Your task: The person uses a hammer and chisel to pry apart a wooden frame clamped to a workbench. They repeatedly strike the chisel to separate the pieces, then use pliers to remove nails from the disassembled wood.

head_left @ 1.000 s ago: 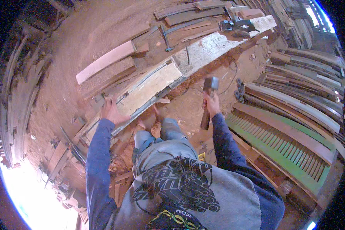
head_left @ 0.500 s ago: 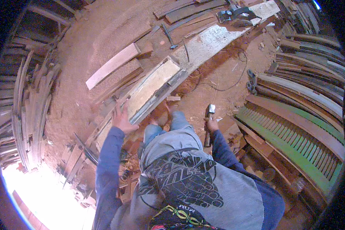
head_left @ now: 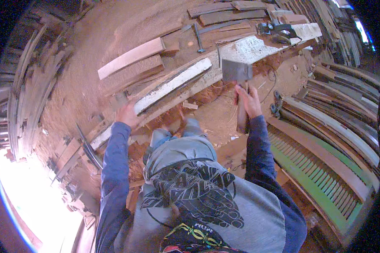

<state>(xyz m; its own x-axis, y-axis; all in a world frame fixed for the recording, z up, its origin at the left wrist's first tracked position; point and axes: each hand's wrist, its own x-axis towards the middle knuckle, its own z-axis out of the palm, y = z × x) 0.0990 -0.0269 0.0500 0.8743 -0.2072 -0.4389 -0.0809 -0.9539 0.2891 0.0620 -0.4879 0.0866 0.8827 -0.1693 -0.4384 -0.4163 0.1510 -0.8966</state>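
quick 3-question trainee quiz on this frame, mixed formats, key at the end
1. True or false: the right hand grips a hammer by its handle.
2. What does the left hand touch? A) the green louvred shutter B) the white-painted plank C) the power tool
3. Fill in: the hammer's head is raised over the long ___ beam.

Key: 1 true; 2 B; 3 white

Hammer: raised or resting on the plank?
Raised. The right hand grips its handle, and the hammer head is up in the air, above the white plank.
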